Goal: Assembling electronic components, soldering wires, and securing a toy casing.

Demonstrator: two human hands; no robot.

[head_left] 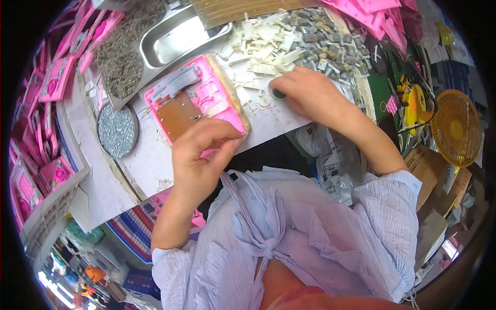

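Note:
A pink plastic toy housing [227,101] lies tilted on a pad on the white worktable, with a brown board [178,114], a grey part [181,82] and thin wires inside. My left hand [199,157] is at its near edge, thumb and index fingertips pressed together by the near right corner. Whatever they pinch, if anything, is too small to make out. Farther right, my right hand [312,98] curls its fingers at a small dark round object [278,94] on the tabletop. Its other fingers are blurred. White plastic parts [266,44] are heaped just beyond it.
Grey motor-like parts [323,39] are piled at the far right. A steel tray [178,39] stands behind the housing, near a bin of small metal pieces [121,64]. Screws fill a round dish [118,130] at left. Pink housings [57,77] are stacked beyond; a yellow basket [454,128] sits right.

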